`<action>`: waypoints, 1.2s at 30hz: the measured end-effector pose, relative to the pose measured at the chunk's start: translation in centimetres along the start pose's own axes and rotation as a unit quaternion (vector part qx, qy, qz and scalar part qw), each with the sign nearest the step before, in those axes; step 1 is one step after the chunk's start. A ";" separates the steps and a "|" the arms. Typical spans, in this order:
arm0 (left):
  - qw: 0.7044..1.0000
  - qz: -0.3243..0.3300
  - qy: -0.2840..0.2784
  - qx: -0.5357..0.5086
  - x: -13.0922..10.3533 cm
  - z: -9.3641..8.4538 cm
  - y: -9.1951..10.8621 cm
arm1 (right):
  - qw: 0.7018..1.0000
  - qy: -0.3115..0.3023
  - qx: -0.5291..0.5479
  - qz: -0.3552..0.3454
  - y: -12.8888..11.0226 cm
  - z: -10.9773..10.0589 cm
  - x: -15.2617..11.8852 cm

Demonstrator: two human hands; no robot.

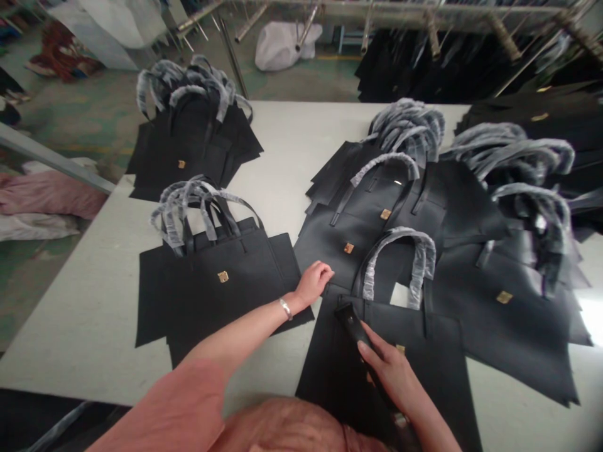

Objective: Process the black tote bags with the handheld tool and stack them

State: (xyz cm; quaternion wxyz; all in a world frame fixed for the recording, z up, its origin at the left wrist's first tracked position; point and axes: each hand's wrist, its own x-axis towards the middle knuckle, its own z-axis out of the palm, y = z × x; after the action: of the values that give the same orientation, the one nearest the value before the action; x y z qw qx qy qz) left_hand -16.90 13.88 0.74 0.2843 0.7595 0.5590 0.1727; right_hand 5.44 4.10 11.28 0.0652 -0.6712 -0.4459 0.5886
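Observation:
My right hand (386, 364) is closed round a long, dark strap-like piece (351, 320), whose lower end runs down past my wrist; its exact kind is unclear. Beneath it lies a black handbag (447, 358) with plastic-wrapped handles (400, 235) and a gold clasp (400, 349). My left hand (315, 282) has its fingers curled together over the lower edge of another black handbag (320, 242); whether it pinches anything is hidden. Left of that hand lies a stack of black handbags (221, 295), its top bag bearing a gold clasp (223, 277).
More handbag stacks lie on the pale table (277, 144): one at the far left (188, 144), several on the right (509, 301). Behind the table stand a metal rack (367, 25) and a white sack (282, 47). Pink cloth (47, 194) lies beyond the left edge.

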 end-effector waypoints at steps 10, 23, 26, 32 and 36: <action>0.973 0.212 -0.061 0.061 -11.5 5.0 2.4 | 0.999 0.036 -0.022 0.019 -3.6 0.7 2.5; 0.971 0.220 -0.028 0.089 -11.2 5.2 2.5 | 0.998 0.006 -0.064 0.025 -4.2 -0.1 3.5; 0.972 0.217 -0.026 0.091 -11.2 5.2 2.5 | 0.997 -0.002 -0.075 0.028 -4.1 -0.5 3.3; 0.972 0.219 -0.019 0.082 -11.3 5.3 2.5 | 0.997 -0.014 -0.079 0.017 -4.1 -0.9 2.6; 0.971 0.222 -0.020 0.085 -11.2 5.2 2.5 | 0.996 -0.004 -0.084 -0.017 -4.8 -1.1 3.3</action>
State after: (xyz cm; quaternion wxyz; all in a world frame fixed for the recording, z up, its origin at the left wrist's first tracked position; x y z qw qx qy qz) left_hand -15.52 1.45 -1.12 0.1844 0.8893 0.3832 0.1683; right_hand 3.62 9.69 12.10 0.0170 -0.6643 -0.5054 0.5505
